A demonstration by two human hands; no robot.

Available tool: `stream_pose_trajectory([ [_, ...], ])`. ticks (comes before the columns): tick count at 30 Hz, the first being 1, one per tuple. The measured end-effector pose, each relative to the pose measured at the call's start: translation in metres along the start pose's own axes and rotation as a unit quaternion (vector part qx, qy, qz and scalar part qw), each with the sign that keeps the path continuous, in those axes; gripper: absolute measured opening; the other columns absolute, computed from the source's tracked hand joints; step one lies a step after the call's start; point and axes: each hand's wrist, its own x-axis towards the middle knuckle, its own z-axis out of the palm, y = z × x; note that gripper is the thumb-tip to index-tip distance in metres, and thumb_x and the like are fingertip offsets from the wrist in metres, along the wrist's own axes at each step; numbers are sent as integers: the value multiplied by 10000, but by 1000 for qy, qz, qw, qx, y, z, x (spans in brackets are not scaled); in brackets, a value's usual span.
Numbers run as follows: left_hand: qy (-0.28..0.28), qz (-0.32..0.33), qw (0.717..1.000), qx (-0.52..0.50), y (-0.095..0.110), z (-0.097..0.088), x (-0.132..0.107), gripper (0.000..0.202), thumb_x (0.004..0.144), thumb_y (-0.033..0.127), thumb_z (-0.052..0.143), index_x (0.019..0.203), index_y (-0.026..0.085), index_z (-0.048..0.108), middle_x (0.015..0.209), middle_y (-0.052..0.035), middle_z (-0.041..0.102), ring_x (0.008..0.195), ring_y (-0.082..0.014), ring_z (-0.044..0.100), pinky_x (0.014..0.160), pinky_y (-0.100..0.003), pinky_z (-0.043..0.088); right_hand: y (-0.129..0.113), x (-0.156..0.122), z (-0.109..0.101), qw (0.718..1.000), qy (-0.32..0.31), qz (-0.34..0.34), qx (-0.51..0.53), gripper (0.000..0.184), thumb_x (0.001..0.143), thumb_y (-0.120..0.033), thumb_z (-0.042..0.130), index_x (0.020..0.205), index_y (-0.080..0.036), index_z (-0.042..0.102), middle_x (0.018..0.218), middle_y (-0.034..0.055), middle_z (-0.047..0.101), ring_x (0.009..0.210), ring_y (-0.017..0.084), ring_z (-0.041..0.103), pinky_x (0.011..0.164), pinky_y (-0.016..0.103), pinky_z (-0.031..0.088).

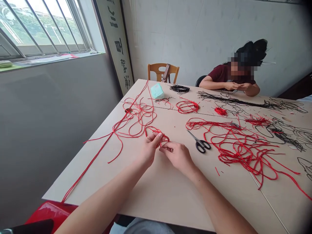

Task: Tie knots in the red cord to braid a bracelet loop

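My left hand point(149, 148) and my right hand point(177, 156) meet over the middle of the table point(151, 191), both pinching a small knotted loop of red cord point(159, 134). The cord runs back from my fingers into a loose tangle of red cord point(136, 117) on the left half of the table. One long strand trails off the table's near left edge. Black-handled scissors point(200, 143) lie just right of my right hand.
A big heap of red cords point(243, 146) covers the right side. Black cords point(280, 130) lie farther right and at the back. A mint-green box point(157, 91) and a wooden chair point(162, 72) are at the far end. A seated person point(231, 78) works at the far right corner.
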Motion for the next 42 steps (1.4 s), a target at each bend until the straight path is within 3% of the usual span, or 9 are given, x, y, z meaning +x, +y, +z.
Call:
stream_pose_trajectory([
  [4,-38,21,995,85,3,6,-6,268,761,398,622,736,139,554,670,-5,571,597,-80,486,545,-202,347,1,4,-21,984,102,45,142,211,801,-386,564,779,-197,654,670,18,611,597,142,498,577,259,375],
  [9,-61,12,982,179,0,13,-11,328,755,456,602,721,131,573,631,4,514,497,-52,321,455,-199,246,4,9,-23,935,43,125,330,225,738,-395,635,763,-174,668,639,1,575,569,113,452,555,244,363],
  [14,-36,-36,993,102,-1,11,-8,306,718,426,643,682,134,556,607,22,464,476,-38,265,434,-194,187,1,6,-16,884,30,152,441,190,715,-353,649,715,-167,613,565,-40,459,517,82,341,498,224,291],
  [18,-26,-69,997,19,-1,8,-6,293,686,373,687,659,129,525,549,61,320,459,-27,174,418,-193,110,-3,5,-11,857,32,166,486,188,707,-335,654,726,-166,575,565,-54,402,520,77,314,496,222,260],
  [23,-25,-63,996,61,-4,16,-12,313,686,415,681,679,127,558,516,70,276,448,-26,167,419,-199,104,0,7,-10,815,85,205,536,202,652,-315,681,711,-171,552,527,-62,362,507,83,309,493,229,263],
  [29,-30,-53,990,124,-12,25,-18,348,692,464,661,719,121,610,497,73,251,437,-30,151,417,-217,90,6,8,-8,804,150,227,528,228,620,-323,694,699,-182,535,559,-56,377,496,79,299,474,229,263],
  [42,-71,-114,990,35,-6,28,-18,233,714,355,642,782,159,536,516,92,151,450,-44,90,421,-192,71,10,10,-8,792,181,206,545,221,653,-317,687,656,-186,509,557,-56,364,508,81,325,489,223,293],
])
